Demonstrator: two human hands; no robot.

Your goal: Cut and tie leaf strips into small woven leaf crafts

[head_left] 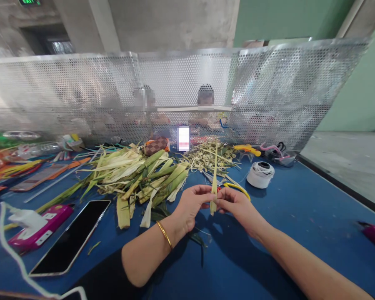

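Observation:
My left hand (192, 206) and my right hand (237, 205) meet above the blue table (284, 225), both pinching a narrow yellow-green leaf strip (215, 175) that stands nearly upright between them. A gold bangle (164, 234) circles my left wrist. A heap of green and pale palm leaves (137, 175) lies just left of my hands. Behind the strip sits a pile of thin dried leaf pieces (206, 156).
A black phone (71, 237) and a pink box with a white plug (37, 227) lie at the left. A white thread spool (260, 174) and yellow-handled scissors (237, 188) sit right of my hands. A perforated metal screen (268, 96) backs the table, with people behind it.

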